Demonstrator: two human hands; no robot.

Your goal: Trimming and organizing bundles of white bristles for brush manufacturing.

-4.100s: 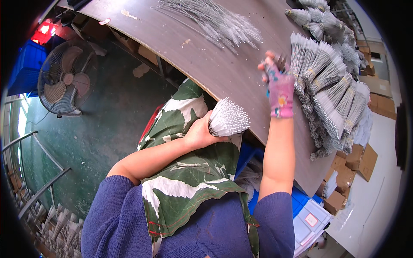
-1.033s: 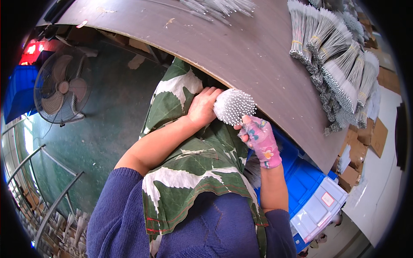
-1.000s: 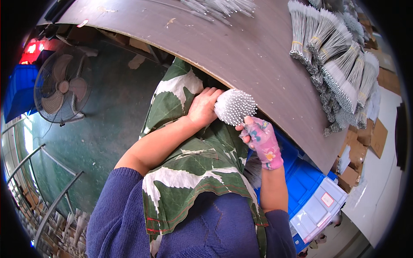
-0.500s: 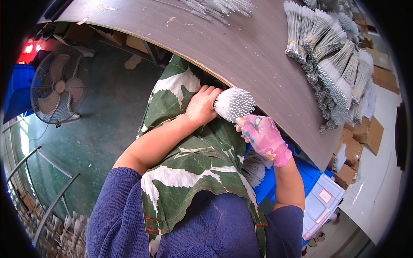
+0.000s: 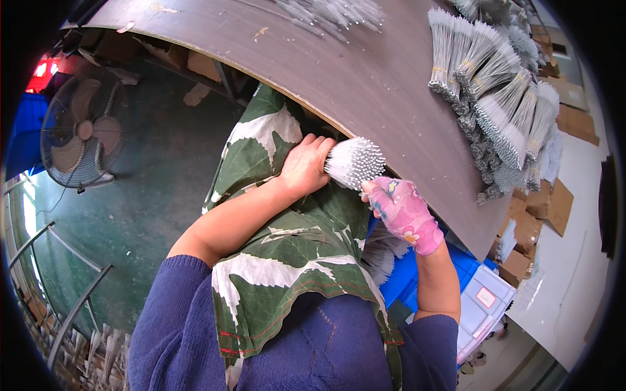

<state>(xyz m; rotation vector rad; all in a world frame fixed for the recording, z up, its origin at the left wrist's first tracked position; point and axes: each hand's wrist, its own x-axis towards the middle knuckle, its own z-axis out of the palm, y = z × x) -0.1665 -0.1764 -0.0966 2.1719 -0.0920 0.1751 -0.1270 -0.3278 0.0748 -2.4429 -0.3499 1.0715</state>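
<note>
A thick round bundle of thin wire brushes (image 5: 355,162) lies over my lap by the table edge, its many pale stem tips fanned toward the right. My left hand (image 5: 306,164), bare, is wrapped round the bundle's left side. On my right hand (image 5: 399,210) is a pink floral glove that leaves the fingertips bare. Its thumb and fingers are pinched together right at the bundle's lower right rim; whatever is between them is too small to make out. Under both hands spreads a green and white leaf-patterned apron (image 5: 274,228).
The brown table (image 5: 365,85) curves across the front. Several tied brush bundles (image 5: 502,85) are heaped at its right, with loose brushes (image 5: 332,14) at the far edge. A blue bin (image 5: 411,280) holding more brushes stands below my right arm. At left is a floor fan (image 5: 83,133).
The whole view has shifted slightly. My left hand keeps its hold on the bundle, and my right hand's pinched fingers stay at its rim, a touch farther right and lower.
</note>
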